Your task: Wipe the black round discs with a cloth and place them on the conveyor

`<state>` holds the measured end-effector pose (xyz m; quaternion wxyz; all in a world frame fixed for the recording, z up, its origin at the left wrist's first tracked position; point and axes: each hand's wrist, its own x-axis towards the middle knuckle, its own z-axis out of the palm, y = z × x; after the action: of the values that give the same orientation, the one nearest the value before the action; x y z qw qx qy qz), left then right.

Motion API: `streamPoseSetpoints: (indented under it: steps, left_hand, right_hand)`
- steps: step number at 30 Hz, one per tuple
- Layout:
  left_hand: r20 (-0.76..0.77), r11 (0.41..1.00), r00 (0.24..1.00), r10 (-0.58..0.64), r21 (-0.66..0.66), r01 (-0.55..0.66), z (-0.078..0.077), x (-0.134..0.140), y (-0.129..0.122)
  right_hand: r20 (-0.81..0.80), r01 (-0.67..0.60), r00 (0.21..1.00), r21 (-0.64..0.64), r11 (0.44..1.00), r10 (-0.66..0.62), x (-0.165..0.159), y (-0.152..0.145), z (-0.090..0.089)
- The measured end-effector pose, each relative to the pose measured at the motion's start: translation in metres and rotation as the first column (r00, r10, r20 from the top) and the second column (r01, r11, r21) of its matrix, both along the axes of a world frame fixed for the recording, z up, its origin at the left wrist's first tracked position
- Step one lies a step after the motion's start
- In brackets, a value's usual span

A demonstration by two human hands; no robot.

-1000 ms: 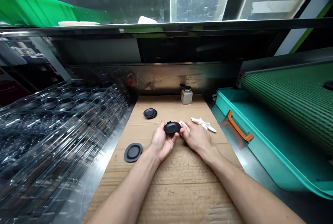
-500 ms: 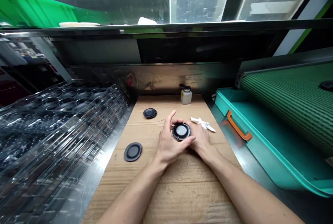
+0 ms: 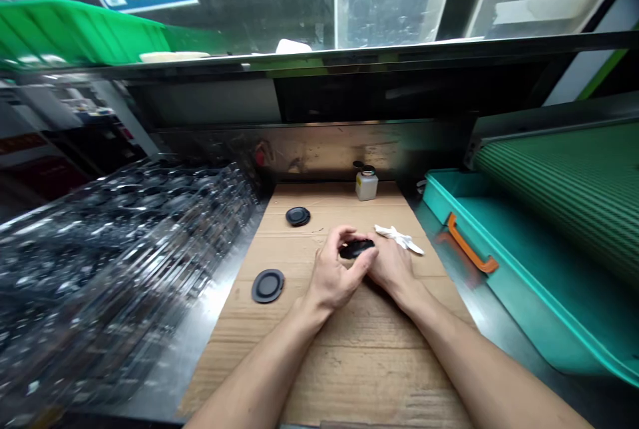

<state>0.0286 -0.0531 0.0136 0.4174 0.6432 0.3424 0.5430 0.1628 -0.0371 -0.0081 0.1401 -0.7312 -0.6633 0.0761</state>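
In the head view, the left hand point(image 3: 332, 276) has its grip closed, thumb and fingers, around a black round part point(image 3: 356, 249), held tilted over the cardboard-covered surface point(image 3: 359, 369). The right hand point(image 3: 392, 263) sits just beside it, fingers mostly hidden, so I cannot tell its grip. A flat black disc point(image 3: 268, 285) lies leftward; a white cloth point(image 3: 399, 238) lies just beyond the right hand.

The left hand point(image 3: 333, 276) is showing bare fingers point(image 3: 341, 231) and a bare thumb point(image 3: 363, 263), while the right hand point(image 3: 392, 263) is showing a bare back, its fingertips hiding from view. Both forearms point(image 3: 267, 369) are showing bare skin down to the lower edge of the view, looking smooth and rounded and tapering toward slimmer wrists point(image 3: 315, 309).
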Motion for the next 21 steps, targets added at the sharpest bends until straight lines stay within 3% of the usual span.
streamPoseSetpoints:
  steps: [3, 7, 10, 13, 17, 21]
  left_hand:
    - [-0.219, 0.997, 0.974, 0.061, -0.040, -0.071, 0.018, -0.024, 0.005]
    - [-0.455, 0.972, 0.872, 0.183, -0.050, -0.230, 0.037, -0.090, -0.006]
    - [-0.622, 0.951, 0.776, 0.104, -0.167, -0.262, 0.038, -0.146, -0.015]
    - [-0.762, 0.958, 0.646, 0.036, -0.159, -0.240, 0.031, -0.180, -0.012]
    - [-0.884, 0.985, 0.465, -0.049, -0.121, -0.126, 0.020, -0.179, -0.001]
    - [-0.926, 0.988, 0.372, -0.060, -0.108, -0.109, 0.024, -0.160, 0.002]
  right_hand:
    - [0.021, 0.035, 0.999, 0.031, 0.999, -0.035, -0.002, 0.001, -0.002]
    - [0.000, 0.025, 1.000, 0.069, 0.997, -0.025, -0.003, 0.002, -0.006]
    - [-0.026, 0.032, 0.999, 0.084, 0.996, -0.029, -0.002, 0.001, -0.007]
    - [-0.065, 0.038, 0.997, 0.077, 0.996, -0.033, -0.002, 0.003, -0.007]
    - [-0.075, 0.042, 0.997, 0.107, 0.993, -0.034, -0.002, 0.002, -0.008]
    - [-0.087, 0.034, 0.996, 0.126, 0.991, -0.023, -0.002, 0.003, -0.009]
